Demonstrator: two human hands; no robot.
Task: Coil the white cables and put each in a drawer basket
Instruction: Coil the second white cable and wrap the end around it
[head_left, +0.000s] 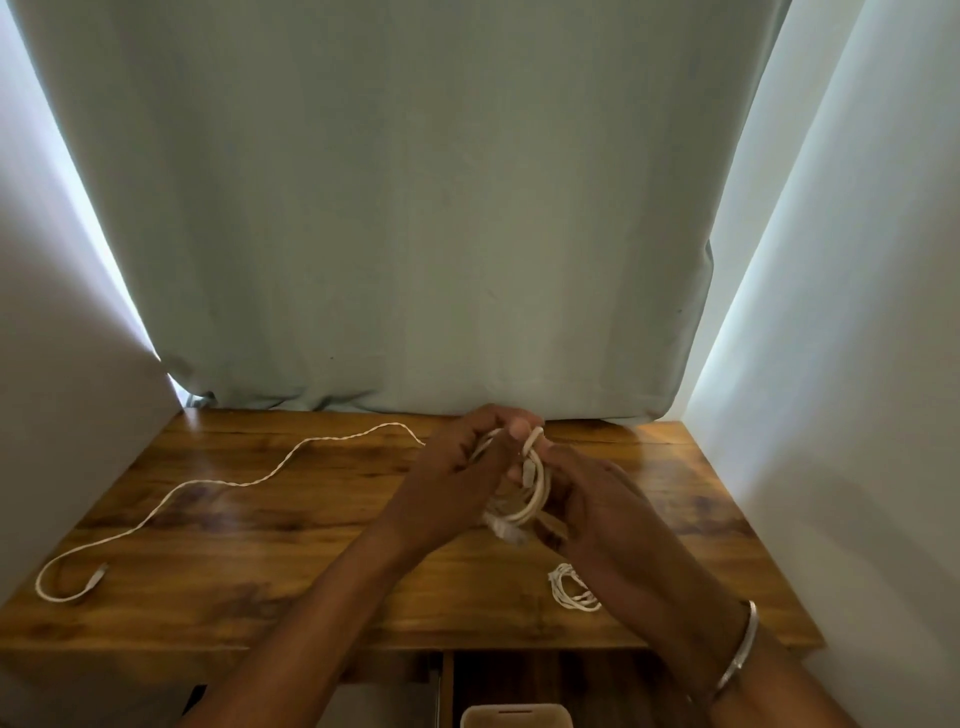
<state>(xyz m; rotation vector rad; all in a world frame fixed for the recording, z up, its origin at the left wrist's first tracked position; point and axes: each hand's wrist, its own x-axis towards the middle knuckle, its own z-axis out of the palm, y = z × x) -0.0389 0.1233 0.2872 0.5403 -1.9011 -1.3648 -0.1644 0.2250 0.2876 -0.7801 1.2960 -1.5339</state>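
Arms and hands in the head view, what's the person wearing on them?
Both forearms are bare, with no sleeves in view. The right wrist carries a thin, plain silver bangle. The left hand and right hand wear no gloves, and no rings can be made out.

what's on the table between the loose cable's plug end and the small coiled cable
Only bare wooden table between the loose cable and small coil, crossed above by the left forearm, head view.

You've got: cables x3 – 1 coil in hands (535, 488), 1 loose on table (208, 483), 1 small coiled bundle (571, 590) | hands x2 – left (457, 467), right (592, 499) | table x1 (311, 571) | basket x1 (514, 717), only partly seen | bangle x1 (740, 649) | curtain x1 (415, 208)
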